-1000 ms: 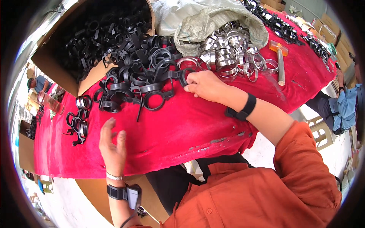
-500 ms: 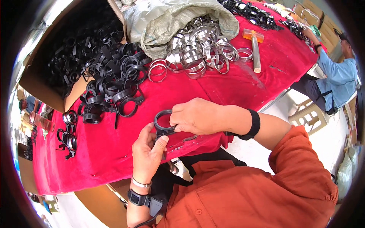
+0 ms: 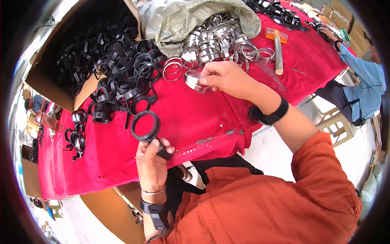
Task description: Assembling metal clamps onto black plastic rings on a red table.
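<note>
My left hand (image 3: 153, 160) is closed round the short stem of a black plastic ring (image 3: 134, 132), whose round opening points up above the table's near edge. Pinched between the thumb and fingers of my right hand (image 3: 221, 77) is a shiny metal ring (image 3: 191, 81), held over the red cloth. Just beyond it lies a heap of similar metal bands (image 3: 209, 51), spilling from a woven sack (image 3: 168, 34). Left of the heap, many black plastic rings (image 3: 118, 65) are piled in front of and inside a cardboard box (image 3: 48, 87).
A mallet (image 3: 278, 55) with an amber head lies at the right on the red cloth (image 3: 105, 162). A few ringed parts (image 3: 77, 140) sit at the left. More black parts (image 3: 280, 16) are at the far right, near a person in blue (image 3: 361, 81).
My right hand has left the black ring and moved up and away, and now holds a metal ring. My left hand has shifted slightly left with the black ring, which now stands more exposed.
</note>
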Demonstrator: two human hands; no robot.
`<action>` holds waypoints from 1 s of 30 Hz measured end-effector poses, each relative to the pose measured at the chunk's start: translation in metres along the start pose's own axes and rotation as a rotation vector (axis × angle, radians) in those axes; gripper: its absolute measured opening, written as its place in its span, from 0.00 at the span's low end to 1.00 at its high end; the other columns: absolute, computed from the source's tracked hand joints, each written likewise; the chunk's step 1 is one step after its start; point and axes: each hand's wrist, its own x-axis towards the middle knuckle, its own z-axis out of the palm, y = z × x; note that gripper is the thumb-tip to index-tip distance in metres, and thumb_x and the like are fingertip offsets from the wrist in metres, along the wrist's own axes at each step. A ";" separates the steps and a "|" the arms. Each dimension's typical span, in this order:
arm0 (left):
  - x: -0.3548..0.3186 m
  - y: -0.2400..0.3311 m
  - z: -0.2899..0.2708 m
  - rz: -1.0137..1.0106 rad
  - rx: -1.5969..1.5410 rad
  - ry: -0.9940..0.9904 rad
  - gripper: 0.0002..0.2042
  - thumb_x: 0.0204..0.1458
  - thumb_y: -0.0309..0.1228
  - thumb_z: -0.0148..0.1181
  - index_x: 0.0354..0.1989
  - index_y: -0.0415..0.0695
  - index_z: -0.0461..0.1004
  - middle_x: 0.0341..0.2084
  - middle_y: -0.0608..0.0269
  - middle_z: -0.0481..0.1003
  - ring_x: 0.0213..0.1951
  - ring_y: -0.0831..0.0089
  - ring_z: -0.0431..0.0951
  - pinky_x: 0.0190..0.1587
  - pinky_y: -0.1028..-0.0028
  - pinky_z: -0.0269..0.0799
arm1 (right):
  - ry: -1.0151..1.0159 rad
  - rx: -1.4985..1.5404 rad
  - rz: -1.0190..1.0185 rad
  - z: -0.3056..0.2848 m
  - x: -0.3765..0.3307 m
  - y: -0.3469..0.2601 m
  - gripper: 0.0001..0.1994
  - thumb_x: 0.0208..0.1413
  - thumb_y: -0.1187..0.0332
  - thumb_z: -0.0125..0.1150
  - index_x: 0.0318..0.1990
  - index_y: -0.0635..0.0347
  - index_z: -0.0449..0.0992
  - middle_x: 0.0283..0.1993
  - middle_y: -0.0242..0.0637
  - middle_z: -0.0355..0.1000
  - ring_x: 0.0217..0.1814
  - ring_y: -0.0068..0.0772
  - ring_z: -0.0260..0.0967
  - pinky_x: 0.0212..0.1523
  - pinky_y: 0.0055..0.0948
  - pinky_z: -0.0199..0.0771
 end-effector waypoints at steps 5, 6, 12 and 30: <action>-0.004 -0.005 0.002 0.045 -0.062 0.081 0.04 0.53 0.27 0.53 0.36 0.46 0.66 0.31 0.53 0.74 0.28 0.65 0.75 0.37 0.65 0.72 | -0.148 1.174 0.362 0.025 -0.027 -0.022 0.09 0.58 0.63 0.52 0.33 0.58 0.71 0.30 0.31 0.74 0.24 0.16 0.65 0.23 0.16 0.64; -0.006 -0.006 0.007 0.039 -0.075 0.093 0.05 0.53 0.27 0.53 0.36 0.46 0.66 0.34 0.51 0.74 0.29 0.64 0.75 0.37 0.64 0.73 | -0.199 1.330 0.379 0.034 -0.031 -0.021 0.09 0.58 0.62 0.52 0.33 0.57 0.71 0.29 0.30 0.73 0.23 0.16 0.65 0.23 0.15 0.64; -0.015 -0.006 0.012 0.064 -0.005 0.022 0.11 0.55 0.33 0.51 0.45 0.46 0.67 0.43 0.54 0.73 0.38 0.66 0.75 0.36 0.71 0.72 | -0.190 1.364 0.404 0.072 -0.051 -0.045 0.08 0.58 0.63 0.53 0.34 0.57 0.70 0.29 0.29 0.72 0.23 0.14 0.64 0.23 0.15 0.62; -0.017 -0.016 0.014 0.407 0.403 0.168 0.09 0.49 0.20 0.55 0.37 0.42 0.64 0.24 0.65 0.71 0.23 0.81 0.68 0.27 0.82 0.63 | -0.025 1.046 0.309 0.093 -0.060 -0.063 0.08 0.57 0.65 0.54 0.32 0.61 0.69 0.26 0.27 0.68 0.22 0.13 0.63 0.19 0.14 0.61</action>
